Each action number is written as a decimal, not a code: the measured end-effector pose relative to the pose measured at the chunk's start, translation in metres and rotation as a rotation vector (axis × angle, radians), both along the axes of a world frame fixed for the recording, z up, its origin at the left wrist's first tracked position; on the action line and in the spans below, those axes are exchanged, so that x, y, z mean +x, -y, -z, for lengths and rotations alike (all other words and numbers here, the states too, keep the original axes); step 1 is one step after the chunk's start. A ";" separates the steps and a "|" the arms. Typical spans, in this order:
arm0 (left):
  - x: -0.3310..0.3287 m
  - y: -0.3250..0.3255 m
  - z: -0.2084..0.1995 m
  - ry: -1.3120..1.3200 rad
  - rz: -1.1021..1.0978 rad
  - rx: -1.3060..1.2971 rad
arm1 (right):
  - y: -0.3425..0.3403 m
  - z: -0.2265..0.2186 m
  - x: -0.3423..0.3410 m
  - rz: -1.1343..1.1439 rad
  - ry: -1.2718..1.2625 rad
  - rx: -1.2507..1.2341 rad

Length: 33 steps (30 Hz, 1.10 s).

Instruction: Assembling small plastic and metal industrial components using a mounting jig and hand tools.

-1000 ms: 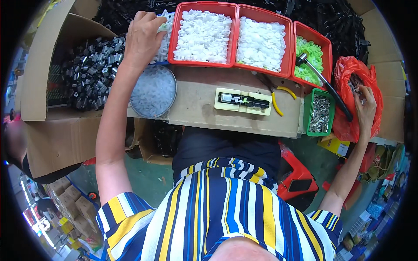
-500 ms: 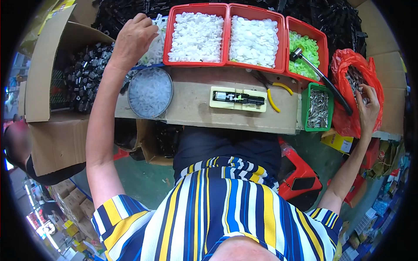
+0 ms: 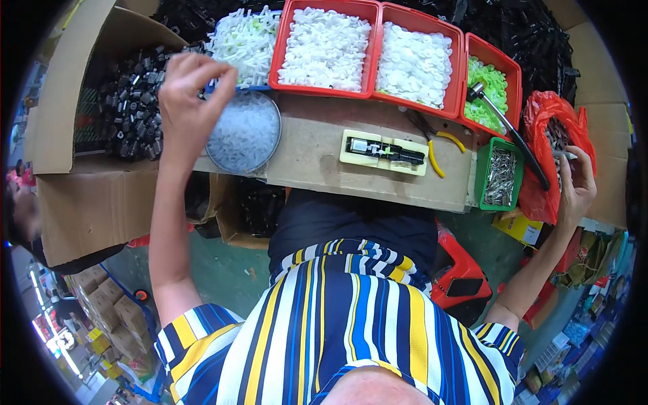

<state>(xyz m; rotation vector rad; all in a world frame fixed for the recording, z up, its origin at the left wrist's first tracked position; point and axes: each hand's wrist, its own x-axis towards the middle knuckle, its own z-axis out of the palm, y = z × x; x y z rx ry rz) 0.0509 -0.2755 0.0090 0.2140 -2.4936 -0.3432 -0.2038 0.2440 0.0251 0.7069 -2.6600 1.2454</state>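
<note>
My left hand (image 3: 185,101) hovers between the carton of small black and metallic parts (image 3: 131,111) and the round tin of translucent pieces (image 3: 244,135). Its thumb and forefinger are pinched together; motion blur hides what they may hold. Just beyond lies a blue tray (image 3: 260,87) heaped with white plastic pieces. At the far right, my right hand (image 3: 577,183) pinches a small grey metal part (image 3: 567,155) at the mouth of a red plastic bag (image 3: 545,196). On the cardboard worktop, a black assembly (image 3: 388,150) with white and green pieces rests in a cream fixture (image 3: 347,158).
Red bins (image 3: 372,47) of white and green pieces line the back. A hammer (image 3: 523,145) leans across the green-piece bin beside a green tray of metal pins (image 3: 480,196). Yellow-handled pliers (image 3: 435,158) lie right of the fixture. Black parts (image 3: 526,40) are piled behind.
My left hand has pulled back from the blue tray, down and to the left. My right hand has drawn slightly nearer from inside the bag, a grey metal part now showing in its fingers.
</note>
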 end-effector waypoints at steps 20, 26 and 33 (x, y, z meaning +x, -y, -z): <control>0.031 -0.070 0.033 -0.023 -0.024 0.847 | 0.163 0.043 0.102 -0.404 0.282 -0.510; 0.015 -0.122 0.050 -0.196 0.164 1.507 | 0.208 0.051 0.148 -0.421 0.432 -0.514; -0.003 -0.145 0.057 -0.202 0.230 1.575 | 0.197 0.061 0.148 -0.427 0.611 -0.467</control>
